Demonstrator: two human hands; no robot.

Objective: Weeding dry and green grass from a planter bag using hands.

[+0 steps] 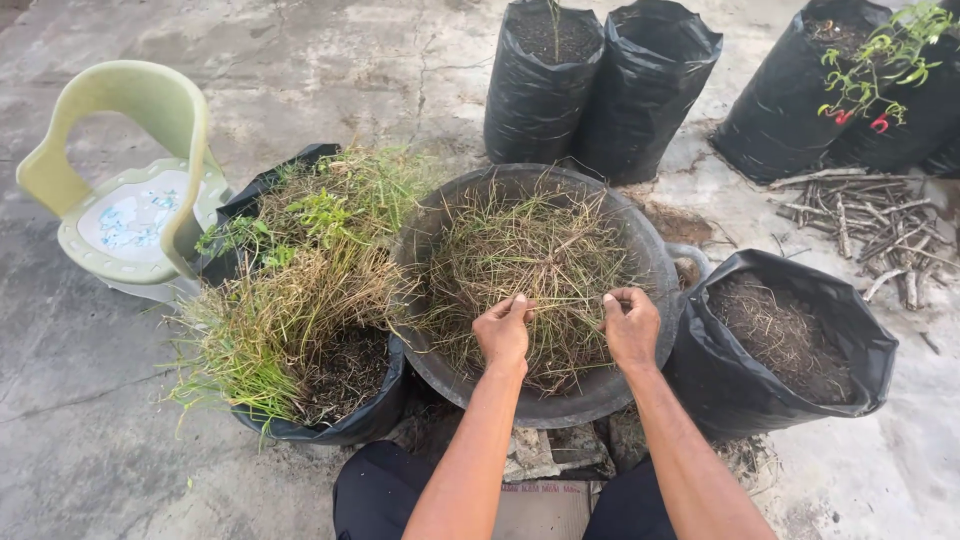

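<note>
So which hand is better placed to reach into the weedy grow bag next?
Probably the left hand: the weedy grow bag sits beside the basin on its side, while the right hand would have to cross over. Both pinch dry grass.

I see a dark grey basin (pixel 655 262) of tan dry grass (pixel 530 255), black bags (pixel 600 85), green and straw-yellow weeds (pixel 300 270), a pale green chair (pixel 150 110) with a white, blue-flecked seat, and red chillies (pixel 860 118).

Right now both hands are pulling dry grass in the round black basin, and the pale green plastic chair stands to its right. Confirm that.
Wrong on the chair. In the head view the pale green plastic chair stands left of the round black basin, not right.
</note>
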